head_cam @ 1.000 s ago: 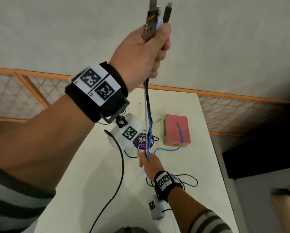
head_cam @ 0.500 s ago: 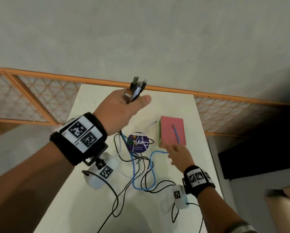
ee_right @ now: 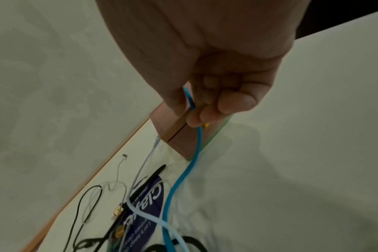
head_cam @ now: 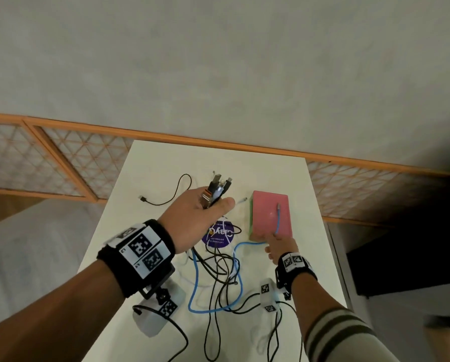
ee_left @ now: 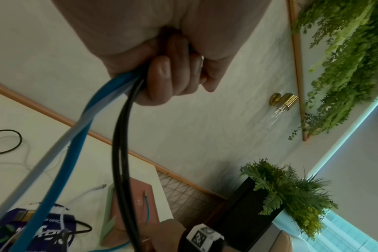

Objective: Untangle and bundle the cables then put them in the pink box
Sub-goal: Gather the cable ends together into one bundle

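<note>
Lowered from overhead, plug ends (head_cam: 216,189) are clamped in the left hand (head_cam: 192,220); the blue cable (ee_right: 191,163) is now pinched by the right hand (ee_right: 214,100), so untangling continues.

head – high, downward | wrists – close, share pink box (head_cam: 270,215)

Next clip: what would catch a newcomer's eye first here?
The left hand, raised above the table's middle, grips a bunch of cable plugs. Below it, black, white and blue cables sprawl tangled on the white table. The right hand pinches the blue cable lying across the pink box.
</note>
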Tool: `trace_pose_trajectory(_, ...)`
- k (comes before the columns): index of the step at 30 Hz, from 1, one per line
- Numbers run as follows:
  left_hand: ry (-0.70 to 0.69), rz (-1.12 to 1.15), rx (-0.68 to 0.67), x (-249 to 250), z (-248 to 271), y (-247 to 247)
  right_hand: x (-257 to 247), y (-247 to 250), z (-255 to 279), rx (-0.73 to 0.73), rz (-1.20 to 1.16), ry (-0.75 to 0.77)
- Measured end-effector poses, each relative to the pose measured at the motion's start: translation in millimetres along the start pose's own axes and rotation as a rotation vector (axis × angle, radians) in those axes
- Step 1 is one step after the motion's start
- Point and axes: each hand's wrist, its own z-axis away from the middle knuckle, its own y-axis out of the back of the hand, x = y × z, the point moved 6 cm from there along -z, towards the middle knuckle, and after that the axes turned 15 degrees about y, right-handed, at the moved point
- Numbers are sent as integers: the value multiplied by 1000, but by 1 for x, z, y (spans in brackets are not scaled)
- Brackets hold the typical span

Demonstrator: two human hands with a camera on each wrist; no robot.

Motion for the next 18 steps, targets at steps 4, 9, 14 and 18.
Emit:
trace_pose_trajectory(4,-1,-84,4,-6,0,-8,-1,6,6,26,-226,-42)
trace_pose_trajectory(9,18,-86,32,-15,-5,-15,-77,19,36,65,-205,328)
trace_pose_trajectory(14,27,18,63,-10,-14,-29,-196,27,138,-288,39,992)
trace_pose_trajectory(18,1,78,161,12,-13,-26,-222,41,166,-277,157,1104)
